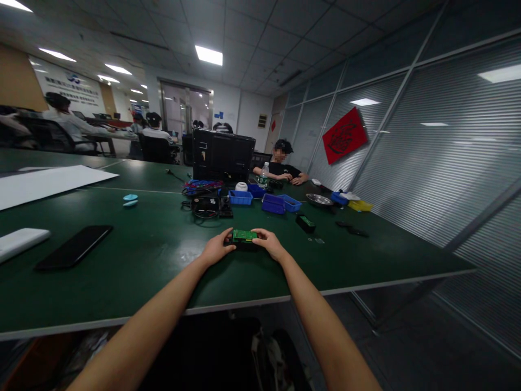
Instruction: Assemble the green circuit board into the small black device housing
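Observation:
A small black module topped by a green circuit board (244, 237) rests on the dark green table (163, 271). My left hand (217, 248) grips its left end with curled fingers. My right hand (268, 243) grips its right end the same way. Both forearms reach out from the table's near edge.
A black phone (74, 247) and a white flat device (22, 241) lie at the left. Behind the module sit a black device with cables (205, 206), blue bins (280, 203), another green-topped module (305, 223) and a metal dish (319, 200). A person sits across; others sit far left.

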`<action>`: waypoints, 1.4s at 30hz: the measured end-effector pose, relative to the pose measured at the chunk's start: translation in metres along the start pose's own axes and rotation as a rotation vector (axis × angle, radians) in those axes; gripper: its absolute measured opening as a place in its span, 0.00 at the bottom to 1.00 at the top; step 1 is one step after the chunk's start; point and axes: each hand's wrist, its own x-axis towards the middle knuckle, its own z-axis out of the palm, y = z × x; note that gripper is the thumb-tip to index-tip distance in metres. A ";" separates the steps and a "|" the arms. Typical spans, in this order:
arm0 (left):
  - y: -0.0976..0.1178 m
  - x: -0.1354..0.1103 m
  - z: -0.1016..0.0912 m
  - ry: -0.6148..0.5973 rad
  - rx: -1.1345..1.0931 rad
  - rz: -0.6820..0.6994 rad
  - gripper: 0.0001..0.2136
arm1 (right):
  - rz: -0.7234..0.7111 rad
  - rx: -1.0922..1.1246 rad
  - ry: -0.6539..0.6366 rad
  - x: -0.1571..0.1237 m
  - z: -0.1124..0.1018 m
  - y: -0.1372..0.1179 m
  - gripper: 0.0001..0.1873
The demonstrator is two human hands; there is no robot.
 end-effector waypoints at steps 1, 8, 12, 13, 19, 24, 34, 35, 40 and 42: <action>0.000 0.000 0.000 -0.001 0.003 -0.005 0.33 | -0.005 0.001 -0.004 0.000 0.000 0.000 0.24; -0.004 0.001 0.002 0.012 -0.001 -0.013 0.32 | 0.008 -0.061 -0.016 0.000 -0.001 0.002 0.28; -0.003 0.001 0.002 0.018 0.007 -0.009 0.31 | 0.033 -0.312 -0.028 -0.002 0.002 -0.003 0.29; -0.003 0.001 0.002 0.023 0.009 -0.007 0.31 | 0.032 -0.372 -0.028 -0.002 0.004 -0.004 0.28; -0.005 0.001 0.003 0.055 -0.020 -0.014 0.29 | 0.029 -0.593 0.189 0.006 0.006 0.006 0.23; -0.008 0.002 0.004 0.052 -0.038 -0.002 0.28 | 0.141 -0.802 0.474 0.009 -0.007 0.013 0.26; -0.008 0.003 0.005 0.041 -0.059 -0.020 0.26 | 0.095 -0.928 0.485 0.007 -0.001 0.013 0.20; -0.008 0.003 0.005 0.043 -0.059 -0.024 0.26 | 0.054 -0.922 0.484 0.006 0.001 0.013 0.18; -0.009 0.003 0.005 0.054 -0.047 -0.014 0.25 | 0.001 -0.900 0.387 0.002 0.010 0.008 0.18; -0.010 0.003 0.005 0.055 -0.042 0.003 0.25 | 0.024 -0.904 0.348 0.002 0.011 0.007 0.21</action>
